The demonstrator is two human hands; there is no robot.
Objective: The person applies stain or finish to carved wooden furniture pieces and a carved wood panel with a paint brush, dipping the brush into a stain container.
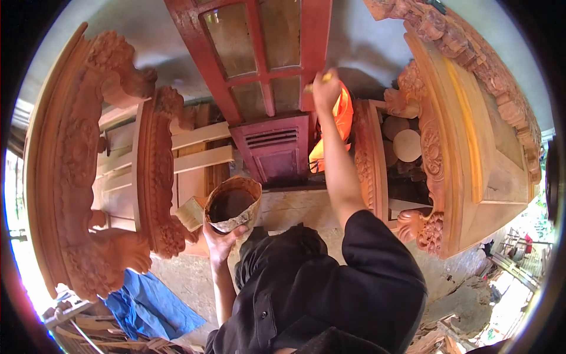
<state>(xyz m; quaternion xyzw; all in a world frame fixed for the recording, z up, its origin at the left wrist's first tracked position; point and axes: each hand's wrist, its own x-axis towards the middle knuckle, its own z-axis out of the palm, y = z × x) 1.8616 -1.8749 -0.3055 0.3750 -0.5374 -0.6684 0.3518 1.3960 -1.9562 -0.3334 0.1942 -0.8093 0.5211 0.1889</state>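
left hand (219, 241) gripping crusted pot (233, 205), dark liquid inside

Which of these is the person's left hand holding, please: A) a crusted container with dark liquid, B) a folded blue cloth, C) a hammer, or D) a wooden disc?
A: the left hand grips a crusted container with dark contents from below, while the right hand reaches up at the red door.

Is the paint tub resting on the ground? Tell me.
No. The left hand holds the paint tub up in the air, beside the red door.
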